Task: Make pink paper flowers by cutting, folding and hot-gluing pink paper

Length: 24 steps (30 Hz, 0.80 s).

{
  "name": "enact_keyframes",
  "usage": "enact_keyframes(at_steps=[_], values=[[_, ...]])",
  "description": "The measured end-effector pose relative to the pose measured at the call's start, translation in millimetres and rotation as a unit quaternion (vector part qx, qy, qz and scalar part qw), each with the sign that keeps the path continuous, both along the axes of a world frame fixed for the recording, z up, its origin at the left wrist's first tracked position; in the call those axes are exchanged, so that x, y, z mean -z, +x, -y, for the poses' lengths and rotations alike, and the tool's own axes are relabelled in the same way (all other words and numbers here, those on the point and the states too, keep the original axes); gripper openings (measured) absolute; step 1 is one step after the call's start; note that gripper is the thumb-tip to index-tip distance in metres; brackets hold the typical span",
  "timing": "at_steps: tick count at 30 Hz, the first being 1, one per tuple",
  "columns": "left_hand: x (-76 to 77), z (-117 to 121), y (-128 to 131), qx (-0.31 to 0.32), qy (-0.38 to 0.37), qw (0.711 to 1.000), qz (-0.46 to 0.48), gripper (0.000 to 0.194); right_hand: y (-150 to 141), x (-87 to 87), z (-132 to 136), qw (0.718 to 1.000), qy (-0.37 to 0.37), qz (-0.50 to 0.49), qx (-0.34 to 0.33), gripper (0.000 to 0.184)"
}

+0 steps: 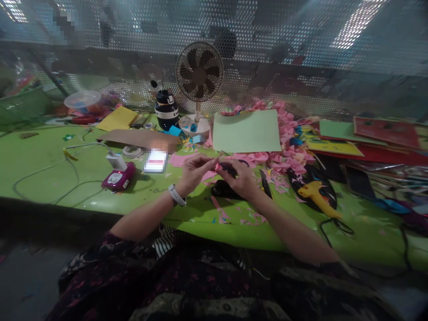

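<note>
Both of my hands meet above the front middle of the table. My left hand (195, 171) is closed, fingertips pinching a small pink paper piece (218, 166). My right hand (241, 178) is closed too, its thumb and fingertips on the same piece. A black looped handle (245, 162), seemingly of scissors, shows at the right fingers; how it is held is partly hidden. Beneath the right hand lies a dark rounded object (222, 189) that I cannot make out. Pink paper scraps (247, 216) are scattered around it, and a cutter knife (265, 183) lies just right of my right wrist.
Behind my hands are a pale green sheet (247, 131), a pink paper heap (284, 120), a fan (199, 73) and a dark jug (166, 110). To the right lies a yellow glue gun (317, 198). A lit phone (156, 160), purple power block (118, 177) and cables are left.
</note>
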<state>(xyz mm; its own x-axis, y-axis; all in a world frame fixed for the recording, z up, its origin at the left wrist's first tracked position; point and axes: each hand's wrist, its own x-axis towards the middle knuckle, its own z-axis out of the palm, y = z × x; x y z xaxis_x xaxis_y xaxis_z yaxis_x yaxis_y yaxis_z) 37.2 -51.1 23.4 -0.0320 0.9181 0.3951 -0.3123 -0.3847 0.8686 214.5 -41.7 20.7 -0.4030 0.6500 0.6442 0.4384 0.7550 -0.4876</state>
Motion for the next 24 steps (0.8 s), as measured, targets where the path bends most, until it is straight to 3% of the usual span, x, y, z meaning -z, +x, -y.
enact_keyframes(at_steps=[6,13,18,24], values=[[0.7,0.7,0.8,0.010,0.026,1.000,0.005,0.023,1.5,3.6,-1.9,0.999,0.031,-0.006,0.000,0.025],[4.5,-2.1,-0.5,0.017,0.047,0.999,-0.010,0.020,3.4,0.9,-5.4,0.999,0.019,0.001,-0.035,0.022],[4.9,-1.6,-2.0,0.005,0.053,0.998,-0.012,0.015,1.3,3.6,-2.1,0.998,0.058,-0.001,-0.006,0.019],[5.6,-2.1,-0.4,0.007,0.086,0.996,-0.013,0.014,2.2,5.9,-1.8,0.999,0.048,0.002,0.010,0.023]])
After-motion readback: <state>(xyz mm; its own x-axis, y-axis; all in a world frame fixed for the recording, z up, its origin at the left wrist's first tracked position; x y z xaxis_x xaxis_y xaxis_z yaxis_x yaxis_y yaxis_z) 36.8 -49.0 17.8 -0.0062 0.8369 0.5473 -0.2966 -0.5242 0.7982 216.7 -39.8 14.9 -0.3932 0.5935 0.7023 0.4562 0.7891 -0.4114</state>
